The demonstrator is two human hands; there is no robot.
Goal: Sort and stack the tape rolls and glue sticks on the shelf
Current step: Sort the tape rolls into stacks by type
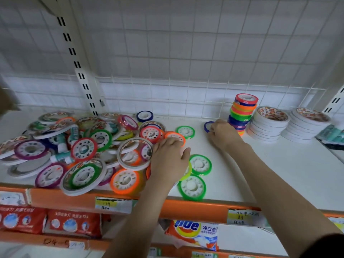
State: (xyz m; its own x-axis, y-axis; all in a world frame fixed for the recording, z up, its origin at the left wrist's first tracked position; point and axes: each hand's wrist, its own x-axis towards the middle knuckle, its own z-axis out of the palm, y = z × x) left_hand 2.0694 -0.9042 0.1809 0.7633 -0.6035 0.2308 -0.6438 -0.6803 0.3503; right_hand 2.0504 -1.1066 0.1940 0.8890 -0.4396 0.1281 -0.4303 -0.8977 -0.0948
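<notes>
A jumbled pile of coloured and white tape rolls with a few glue sticks covers the left half of the white shelf. My left hand rests at the pile's right edge, fingers curled over a yellow-green roll. My right hand pinches a blue tape roll beside a tall stack of coloured rolls. Two stacks of white rolls stand to the right of it. Loose green rolls lie by my left hand.
A wire grid backs the shelf. An orange price rail runs along the front edge. Below it lie red detergent packs and a soap packet. Teal packages sit at the far right.
</notes>
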